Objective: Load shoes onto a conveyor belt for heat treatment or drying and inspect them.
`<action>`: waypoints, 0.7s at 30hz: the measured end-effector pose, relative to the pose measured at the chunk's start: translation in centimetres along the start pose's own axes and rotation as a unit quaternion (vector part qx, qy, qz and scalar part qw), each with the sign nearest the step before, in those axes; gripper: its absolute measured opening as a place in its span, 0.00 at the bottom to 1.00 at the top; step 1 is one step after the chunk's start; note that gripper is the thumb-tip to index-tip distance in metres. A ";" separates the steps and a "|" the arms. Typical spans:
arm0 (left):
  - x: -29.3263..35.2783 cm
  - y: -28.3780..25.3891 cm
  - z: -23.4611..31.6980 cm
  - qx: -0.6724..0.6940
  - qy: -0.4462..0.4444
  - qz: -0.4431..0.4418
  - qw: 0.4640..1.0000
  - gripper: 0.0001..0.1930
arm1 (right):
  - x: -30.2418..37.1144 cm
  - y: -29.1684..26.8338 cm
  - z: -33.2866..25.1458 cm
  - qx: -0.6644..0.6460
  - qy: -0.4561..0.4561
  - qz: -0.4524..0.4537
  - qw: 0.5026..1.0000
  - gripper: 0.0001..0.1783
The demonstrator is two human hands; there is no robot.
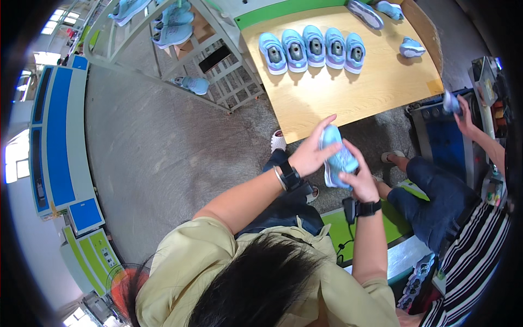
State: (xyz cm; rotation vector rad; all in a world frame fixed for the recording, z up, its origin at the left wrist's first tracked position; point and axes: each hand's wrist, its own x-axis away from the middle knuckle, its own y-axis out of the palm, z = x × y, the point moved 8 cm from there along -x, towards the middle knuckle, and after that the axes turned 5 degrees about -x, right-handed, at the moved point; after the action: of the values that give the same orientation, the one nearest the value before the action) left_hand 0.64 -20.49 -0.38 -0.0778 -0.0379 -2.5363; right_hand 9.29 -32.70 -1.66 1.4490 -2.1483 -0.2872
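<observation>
Currently the light blue shoe (338,158) is held in the air between both hands, over the person's lap and just off the near edge of the wooden table (348,95). It sits tilted, one end up toward the table, the other end down toward the person.

Left hand (313,150): fingers spread and curled over the upper end of the shoe, palm against its side. Gripping it. Black wristband plus a pale bangle on that wrist.

Right hand (360,182): fingers closed around the lower end of the shoe from the right side, thumb on top. Also gripping. Black watch (369,208) on the wrist.

Below the hands: dark trousers, a foot in a white sandal (278,140) on the grey floor beside the table corner.

On the table: row of five light blue shoes (316,48), soles up, side by side near the far edge. One more single shoe (411,48) lies apart at the right, and two others (376,11) sit at the far right corner.

To the right, a second person in a striped top (474,261) and dark trousers sits close by. Their hand (463,114) is raised at a blue machine (444,136) and holds a small blue item; cannot tell exactly what it is.

Upper left: grey metal rack (174,38) with more light blue shoes on its shelves, one on the lowest level near the floor. Far left: blue and green cabinets (54,136) along the wall.
</observation>
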 end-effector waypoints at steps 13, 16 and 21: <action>-8.2 -9.3 -2.8 -0.451 0.016 -0.133 0.882 0.35 | -13.0 2.6 -3.2 0.526 -0.096 0.004 0.845 0.46; -8.3 -8.4 -2.2 -0.448 0.020 -0.119 0.886 0.35 | -12.7 2.8 -3.2 0.530 -0.089 0.043 0.842 0.49; -10.7 -8.7 -2.9 -0.498 -0.020 -0.195 0.845 0.35 | -12.7 0.9 -2.4 0.456 -0.060 0.043 0.887 0.50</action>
State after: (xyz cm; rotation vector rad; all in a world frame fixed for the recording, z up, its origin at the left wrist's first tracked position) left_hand 4.32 -7.44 -4.08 -0.5771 1.3753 -2.6496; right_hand 13.46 -20.49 -3.12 1.8056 -2.5779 0.8063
